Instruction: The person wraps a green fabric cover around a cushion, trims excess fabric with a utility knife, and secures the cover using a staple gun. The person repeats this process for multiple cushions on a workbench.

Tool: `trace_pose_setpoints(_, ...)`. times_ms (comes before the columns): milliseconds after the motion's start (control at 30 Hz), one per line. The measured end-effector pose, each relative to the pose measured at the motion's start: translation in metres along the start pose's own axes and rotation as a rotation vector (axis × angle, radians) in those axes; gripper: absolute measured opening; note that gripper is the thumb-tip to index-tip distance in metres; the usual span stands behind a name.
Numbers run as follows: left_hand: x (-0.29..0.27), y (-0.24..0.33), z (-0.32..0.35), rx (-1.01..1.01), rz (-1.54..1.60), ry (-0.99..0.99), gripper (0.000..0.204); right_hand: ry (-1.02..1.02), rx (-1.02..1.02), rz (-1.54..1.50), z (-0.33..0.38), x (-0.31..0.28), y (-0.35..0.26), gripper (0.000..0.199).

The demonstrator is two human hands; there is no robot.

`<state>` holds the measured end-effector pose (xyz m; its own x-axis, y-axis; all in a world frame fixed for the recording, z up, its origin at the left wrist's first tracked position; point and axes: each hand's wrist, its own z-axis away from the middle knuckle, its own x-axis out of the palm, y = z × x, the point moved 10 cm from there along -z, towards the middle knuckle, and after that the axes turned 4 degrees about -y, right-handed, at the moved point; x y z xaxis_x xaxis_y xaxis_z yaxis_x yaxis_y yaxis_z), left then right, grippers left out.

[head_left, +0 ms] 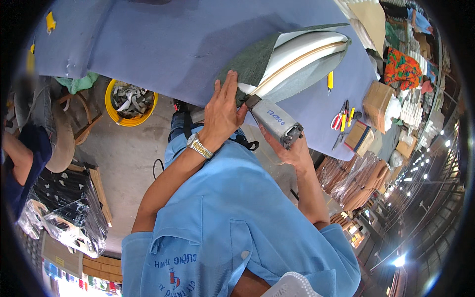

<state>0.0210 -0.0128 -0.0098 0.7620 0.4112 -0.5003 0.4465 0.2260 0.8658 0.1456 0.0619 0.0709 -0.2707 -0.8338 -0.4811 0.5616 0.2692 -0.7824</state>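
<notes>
My right hand [296,152] is wrapped round a grey staple gun [277,120], its nose at the near end of a long curved cushioned piece [304,55]. White padding and a thin tan strip show along the piece, and dark green-grey fabric [251,62] lies over its left side. My left hand [221,115], with a wristwatch [199,145] above it, lies flat with fingers stretched on the near edge of this fabric. Its thumb is close to the gun's nose. The exact spot where the nose meets the piece is hidden.
A blue-covered table [163,44] bears the work. To the right lie a yellow cutter [330,81], scissors [338,120] and a cardboard box [378,105]. A yellow bucket of scraps [110,111] stands on the floor at left, near a seated person [34,133].
</notes>
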Motion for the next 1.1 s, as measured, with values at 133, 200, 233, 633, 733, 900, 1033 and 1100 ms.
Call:
trace_pose_setpoints(133, 0.003, -0.003, 0.003, -0.036, 0.017, -0.034, 0.095, -0.045, 0.023, -0.015, -0.002, 0.003, 0.008, 0.048)
trace_pose_setpoints(200, 0.005, -0.005, 0.006, -0.050, 0.012, -0.054, 0.097, -0.069, 0.016, -0.110, 0.003, 0.009, 0.019, 0.049)
trace_pose_setpoints(233, 0.006, -0.004, 0.006, -0.037, 0.011, -0.057, 0.097, -0.053, 0.034, -0.122, 0.005, 0.010, 0.024, 0.049)
trace_pose_setpoints(633, -0.004, 0.004, 0.001, 0.032, -0.075, -0.181, 0.082, 0.165, -0.018, -0.028, 0.005, 0.020, 0.027, 0.039)
trace_pose_setpoints(733, -0.003, 0.003, 0.002, 0.058, -0.127, -0.169, 0.077, 0.236, -0.140, 0.009, 0.015, 0.019, 0.015, 0.038)
trace_pose_setpoints(900, -0.008, -0.007, -0.004, -0.064, -0.090, -0.158, 0.073, 0.259, -0.092, -0.012, 0.030, 0.020, 0.019, 0.036)
trace_pose_setpoints(1033, -0.016, 0.000, -0.005, -0.036, -0.128, -0.122, 0.069, 0.275, -0.129, -0.057, 0.031, 0.017, 0.018, 0.036)
trace_pose_setpoints(1100, -0.016, 0.000, -0.004, -0.014, -0.116, -0.103, 0.069, 0.246, -0.113, -0.061, 0.025, 0.016, 0.010, 0.037)
